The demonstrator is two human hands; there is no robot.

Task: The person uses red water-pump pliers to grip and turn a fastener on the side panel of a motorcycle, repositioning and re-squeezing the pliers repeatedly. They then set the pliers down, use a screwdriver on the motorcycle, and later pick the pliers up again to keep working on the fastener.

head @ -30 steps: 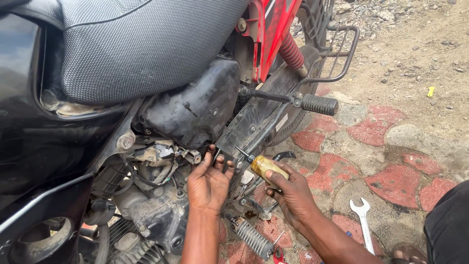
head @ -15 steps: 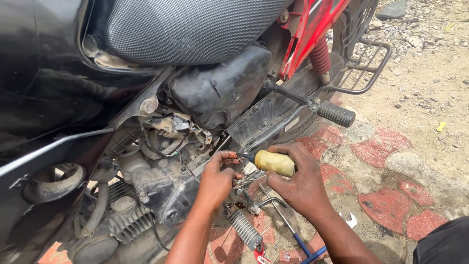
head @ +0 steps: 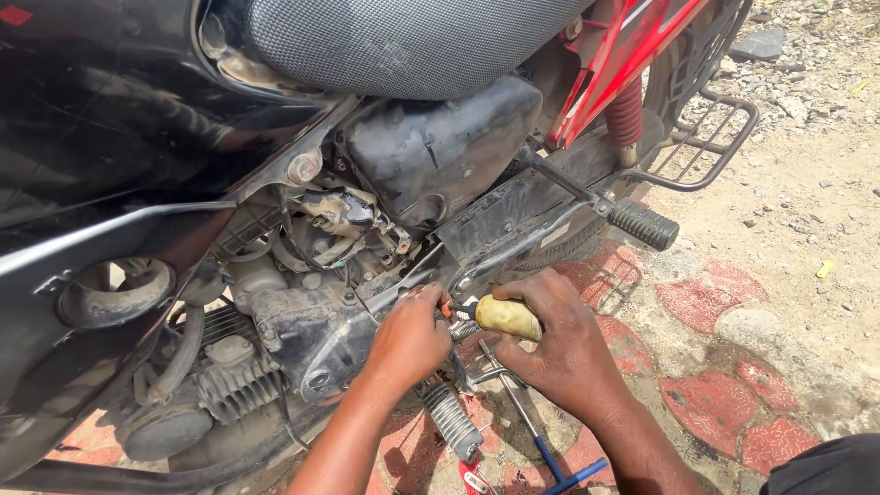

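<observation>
Hard daylight falls from above, bright and even on the ground [head: 807, 229] at right, where the pale gravel nearly washes out. The motorcycle's black tank [head: 101, 119] carries broad white sheen and soft reflections. The seat [head: 403, 41] shows fine glints across its texture. Under the bike the engine [head: 275, 321] sits in deep shade, with detail hard to read there. The left hand [head: 408, 339] and right hand [head: 564, 348] are sunlit on top and cast short, dark shadows on the paving [head: 697, 302]. Focus is sharp throughout, with no motion blur. Slight wide-angle stretch shows at the edges.
</observation>
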